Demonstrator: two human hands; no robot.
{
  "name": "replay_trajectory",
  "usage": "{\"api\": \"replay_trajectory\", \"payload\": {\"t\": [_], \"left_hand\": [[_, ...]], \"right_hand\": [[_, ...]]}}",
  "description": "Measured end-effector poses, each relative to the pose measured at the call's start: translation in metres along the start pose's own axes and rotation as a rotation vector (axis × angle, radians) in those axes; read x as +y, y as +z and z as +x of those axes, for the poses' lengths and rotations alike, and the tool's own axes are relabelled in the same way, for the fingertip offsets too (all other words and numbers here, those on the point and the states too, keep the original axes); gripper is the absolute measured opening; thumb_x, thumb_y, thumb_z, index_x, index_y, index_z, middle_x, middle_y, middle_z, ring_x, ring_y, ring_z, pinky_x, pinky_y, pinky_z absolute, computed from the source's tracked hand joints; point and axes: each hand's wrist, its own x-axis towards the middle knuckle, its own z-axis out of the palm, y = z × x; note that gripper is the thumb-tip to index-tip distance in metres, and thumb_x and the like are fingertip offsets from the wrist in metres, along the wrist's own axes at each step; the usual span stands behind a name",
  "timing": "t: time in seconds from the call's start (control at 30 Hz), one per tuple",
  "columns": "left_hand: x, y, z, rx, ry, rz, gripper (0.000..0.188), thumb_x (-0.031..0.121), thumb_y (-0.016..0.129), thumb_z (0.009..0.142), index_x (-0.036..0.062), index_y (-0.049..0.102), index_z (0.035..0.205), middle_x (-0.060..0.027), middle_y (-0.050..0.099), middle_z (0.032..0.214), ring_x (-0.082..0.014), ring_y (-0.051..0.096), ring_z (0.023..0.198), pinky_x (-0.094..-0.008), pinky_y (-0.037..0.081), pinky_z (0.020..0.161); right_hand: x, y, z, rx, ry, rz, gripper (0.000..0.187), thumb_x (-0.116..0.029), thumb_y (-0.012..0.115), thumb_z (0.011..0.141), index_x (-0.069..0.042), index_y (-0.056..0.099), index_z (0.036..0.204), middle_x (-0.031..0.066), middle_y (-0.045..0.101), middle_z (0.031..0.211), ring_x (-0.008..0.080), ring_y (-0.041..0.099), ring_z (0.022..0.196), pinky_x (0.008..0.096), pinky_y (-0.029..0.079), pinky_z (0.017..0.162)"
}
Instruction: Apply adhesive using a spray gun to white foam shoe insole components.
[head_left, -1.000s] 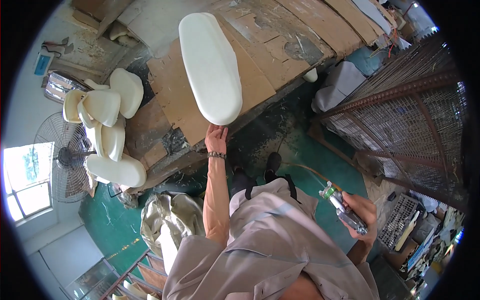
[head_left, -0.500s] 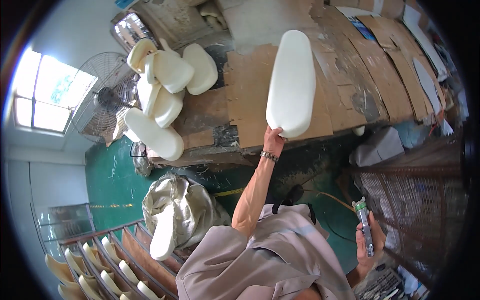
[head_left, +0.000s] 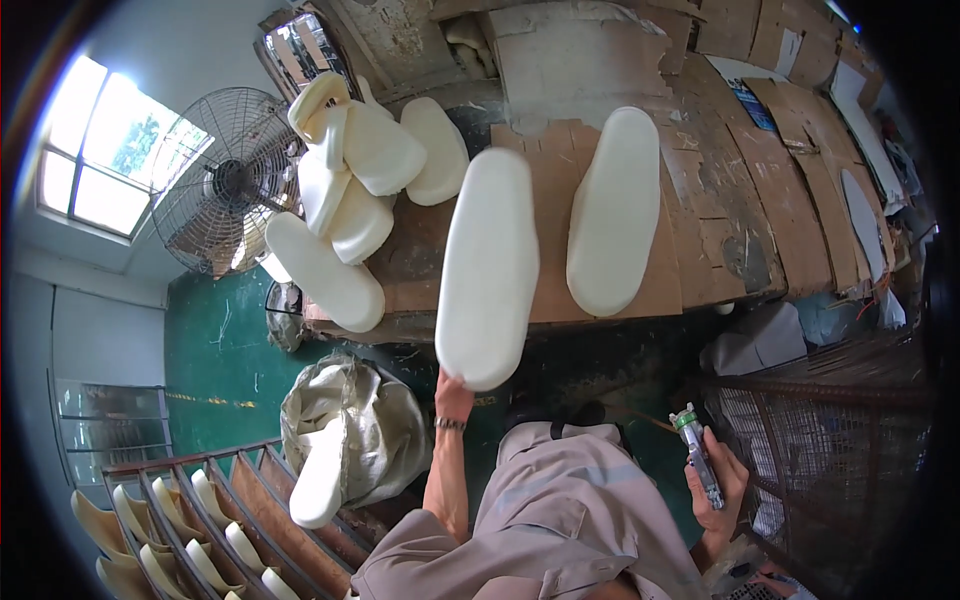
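Head view: our left hand [head_left: 455,400] grips the near end of a long, smooth cream pad [head_left: 487,270], held up before the table [head_left: 415,272]; a second pad [head_left: 614,212] lies on cardboard [head_left: 556,245], where earlier we see one alone; our right hand [head_left: 728,484] wraps its fingers around a spray gun [head_left: 701,453].

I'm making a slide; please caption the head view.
Left hand holds a cream slab by one end, right hand a green-collared tool; another slab lies on cardboard.
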Motion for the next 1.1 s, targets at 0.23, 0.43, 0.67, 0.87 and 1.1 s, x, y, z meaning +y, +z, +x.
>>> {"api": "replay_trajectory", "payload": {"t": [0.23, 0.43, 0.67, 0.87, 1.1], "left_hand": [[0.002, -0.071, -0.054, 0.232, 0.085, -0.043, 0.079, 0.001, 0.064, 0.075, 0.007, 0.039, 0.149, -0.0112, 0.052, 0.144, -0.0304, 0.051, 0.133, -0.0461, 0.043, 0.112], [-0.004, -0.094, -0.005, 0.297, 0.197, -0.151, 0.079, -0.001, 0.061, 0.071, 0.0061, 0.041, 0.147, -0.0128, 0.053, 0.142, -0.0322, 0.051, 0.133, -0.05, 0.04, 0.114], [0.016, -0.122, 0.064, 0.283, 0.191, -0.109, 0.073, -0.002, 0.061, 0.072, 0.0105, 0.046, 0.143, -0.0109, 0.054, 0.14, -0.0318, 0.05, 0.132, -0.0507, 0.04, 0.112], [-0.002, -0.129, 0.054, 0.207, 0.086, -0.122, 0.06, 0.008, 0.063, 0.088, 0.011, 0.045, 0.145, -0.0133, 0.049, 0.147, -0.0343, 0.046, 0.136, -0.0531, 0.041, 0.11], [-0.014, -0.126, 0.024, 0.24, -0.166, -0.002, 0.062, 0.046, 0.056, 0.101, 0.0132, 0.04, 0.151, -0.0122, 0.04, 0.155, -0.0323, 0.038, 0.142, -0.0536, 0.037, 0.116]], "right_hand": [[-0.01, 0.022, 0.028, -0.052, -0.071, 0.017, 0.05, -0.005, 0.067, 0.084, 0.007, 0.058, 0.132, 0.0178, 0.063, 0.087, 0.0283, 0.06, 0.069, 0.0369, 0.049, 0.064], [-0.018, 0.033, 0.036, -0.092, -0.069, 0.027, 0.052, -0.003, 0.068, 0.082, 0.006, 0.059, 0.133, 0.0188, 0.065, 0.092, 0.0295, 0.063, 0.074, 0.0368, 0.051, 0.067], [-0.028, 0.035, 0.032, -0.099, -0.029, 0.005, 0.051, -0.002, 0.068, 0.082, 0.006, 0.059, 0.132, 0.0186, 0.065, 0.092, 0.0287, 0.064, 0.075, 0.0359, 0.051, 0.068], [-0.026, 0.034, 0.024, 0.037, -0.063, -0.038, 0.054, 0.003, 0.07, 0.078, 0.006, 0.059, 0.131, 0.0191, 0.065, 0.09, 0.0302, 0.065, 0.074, 0.0344, 0.052, 0.068], [-0.02, 0.024, 0.018, 0.372, -0.026, -0.026, 0.048, -0.005, 0.072, 0.085, 0.007, 0.059, 0.13, 0.014, 0.063, 0.085, 0.0238, 0.062, 0.07, 0.0318, 0.05, 0.064]]}}
